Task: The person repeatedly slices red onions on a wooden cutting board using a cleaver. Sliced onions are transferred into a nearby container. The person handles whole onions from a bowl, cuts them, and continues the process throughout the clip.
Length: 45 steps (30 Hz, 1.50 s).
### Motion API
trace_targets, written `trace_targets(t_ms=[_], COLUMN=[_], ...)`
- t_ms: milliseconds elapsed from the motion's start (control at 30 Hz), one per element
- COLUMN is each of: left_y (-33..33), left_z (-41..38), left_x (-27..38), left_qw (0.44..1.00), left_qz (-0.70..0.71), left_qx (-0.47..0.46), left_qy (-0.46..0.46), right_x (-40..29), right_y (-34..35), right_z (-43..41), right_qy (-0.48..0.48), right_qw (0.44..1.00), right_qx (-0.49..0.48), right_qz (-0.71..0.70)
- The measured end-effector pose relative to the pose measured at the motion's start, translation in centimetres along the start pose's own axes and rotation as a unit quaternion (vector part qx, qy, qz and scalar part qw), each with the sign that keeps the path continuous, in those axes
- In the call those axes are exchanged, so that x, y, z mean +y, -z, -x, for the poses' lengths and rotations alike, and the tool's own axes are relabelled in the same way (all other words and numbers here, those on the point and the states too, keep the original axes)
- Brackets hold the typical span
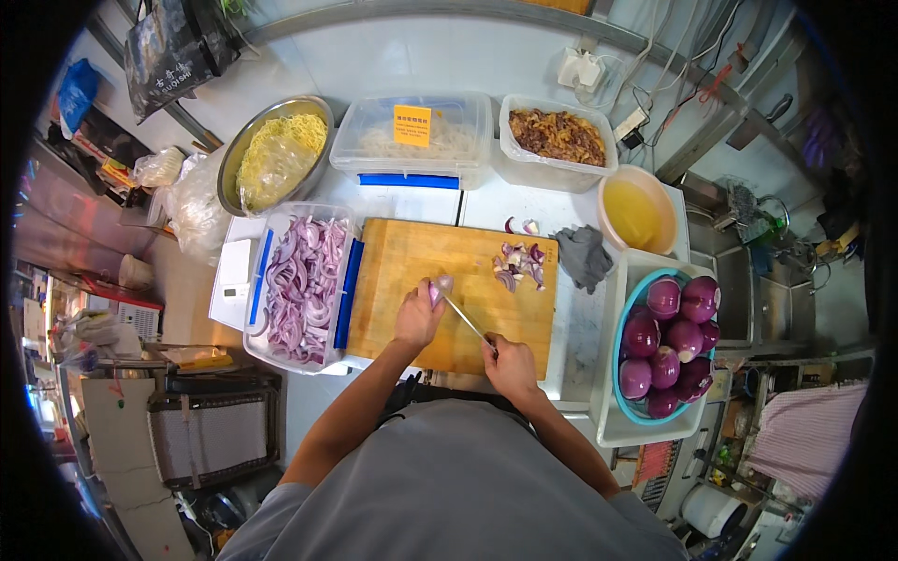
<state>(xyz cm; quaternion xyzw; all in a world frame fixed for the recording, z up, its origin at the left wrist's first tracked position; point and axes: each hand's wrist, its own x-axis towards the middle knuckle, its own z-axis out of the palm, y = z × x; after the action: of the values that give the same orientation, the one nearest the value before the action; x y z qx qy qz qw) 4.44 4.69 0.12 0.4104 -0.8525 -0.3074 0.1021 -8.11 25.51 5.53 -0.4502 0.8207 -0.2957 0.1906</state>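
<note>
My left hand (417,315) grips a piece of red onion (440,285) above the middle of the wooden cutting board (400,245). My right hand (508,363) is closed around the handle of a knife (464,314), whose blade slants up and left to the onion piece. Onion trimmings (519,266) lie in a heap at the board's upper right. Left of the board, sliced red onion (305,287) fills much of a clear plastic container (254,350) with blue clips. Whole red onions (664,367) sit in a turquoise basket (616,343) to the right.
Behind the board stand a metal bowl of yellow noodles (280,151), a lidded plastic box (344,144) and a tub of browned food (554,179). A grey cloth (582,258) lies beside a bowl of yellow liquid (631,214). A white tray (612,421) holds the basket. A digital scale (238,263) is at left.
</note>
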Motion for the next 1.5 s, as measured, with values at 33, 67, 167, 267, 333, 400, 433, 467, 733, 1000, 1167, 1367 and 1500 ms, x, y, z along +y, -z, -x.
trace_targets(t_ms=[33,67,167,267,333,400,433,467,733,1000,1167,1367,1500], left_y=[-0.3,-0.8,-2.0,-2.7,-2.9,-2.9,-2.9,-2.8,-2.0,1.0,0.9,1.4,1.9], left_z=[0.0,0.0,-0.3,-0.5,-0.7,-0.8,-0.7,-0.6,-0.6,-2.2,-2.4,-2.7,-2.7], left_x=[-0.4,-1.1,-2.8,-3.1,-2.8,-2.5,-2.4,-2.3,-1.4,-3.6,-4.2,-4.1,-3.2], left_qw=[1.0,1.0,0.996,0.994,0.993,0.992,0.993,0.993,1.0,0.989,0.988,0.985,0.984], left_qz=[-0.005,-0.01,-0.02,-0.018,0.007,0.02,0.016,0.012,0.008,0.112,0.119,0.127,0.111], left_qx=[-0.002,-0.004,0.01,0.032,0.051,0.054,0.048,0.042,0.014,-0.065,-0.075,-0.086,-0.102], left_qy=[-0.011,-0.021,-0.088,-0.102,-0.11,-0.111,-0.109,-0.106,0.003,-0.069,-0.065,-0.074,-0.09], right_x=[-0.3,-0.3,-0.2,0.4,0.4,0.0,-0.5,-1.0,-4.3,0.8,-0.1,-0.5,-0.6], right_y=[0.2,0.2,0.3,0.0,-0.2,-0.7,-0.9,-1.2,-2.5,-0.8,-0.3,1.2,0.4], right_z=[-0.2,-0.5,-0.9,-0.9,-0.8,-1.1,-1.2,-1.8,-6.6,-4.8,-5.1,-4.8,-8.2], right_qy=[-0.001,0.007,0.022,0.023,0.017,-0.01,-0.024,-0.026,-0.041,-0.165,-0.267,-0.295,-0.303], right_qw=[1.0,1.0,0.998,0.998,0.998,0.996,0.995,0.995,0.994,0.933,0.842,0.796,0.788], right_qx=[-0.015,-0.025,-0.045,-0.043,-0.035,-0.048,-0.056,-0.058,-0.077,-0.122,-0.194,-0.234,-0.259], right_qz=[0.003,0.009,0.029,0.045,0.052,0.071,0.081,0.078,0.061,-0.295,-0.427,-0.474,-0.468])
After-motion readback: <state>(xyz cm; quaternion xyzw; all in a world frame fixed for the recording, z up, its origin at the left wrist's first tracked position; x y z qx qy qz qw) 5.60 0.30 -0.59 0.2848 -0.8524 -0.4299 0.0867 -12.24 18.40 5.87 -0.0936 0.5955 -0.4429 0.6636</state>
